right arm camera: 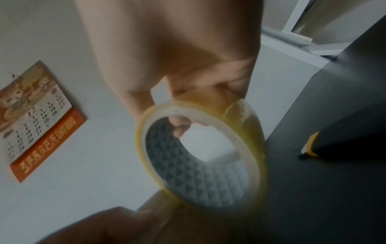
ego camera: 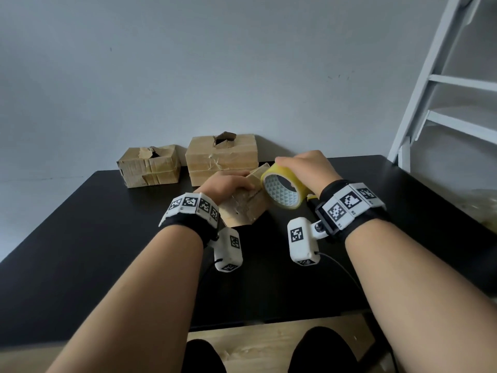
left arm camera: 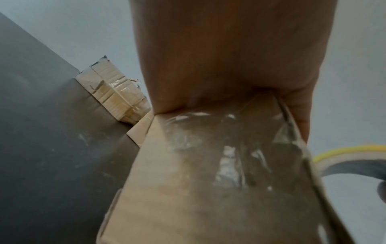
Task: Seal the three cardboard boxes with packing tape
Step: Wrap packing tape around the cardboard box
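Boxes first: the near cardboard box (ego camera: 246,204) sits tilted around the middle of the black tabletop (ego camera: 94,232), and the left hand (ego camera: 228,184) is clamped down over its top, fingers curled round the far edge. Old clear tape shines wrinkled across that box in the left wrist view. Right beside it, the right hand (ego camera: 306,168) grips the yellow tape roll (ego camera: 283,188) from above, a fingertip hooked inside the patterned core, the roll standing on edge and touching the box's right side. Whether any tape is pulled out, I can't tell. Back along the tabletop's far edge, against the wall, stand the other two: the left back box (ego camera: 149,165) and the taller right back box (ego camera: 222,160), just beside each other, both with torn holes in their tops. An orange calendar (right arm camera: 35,122) hangs on the wall. A white ladder (ego camera: 443,84) stands past the far right corner.
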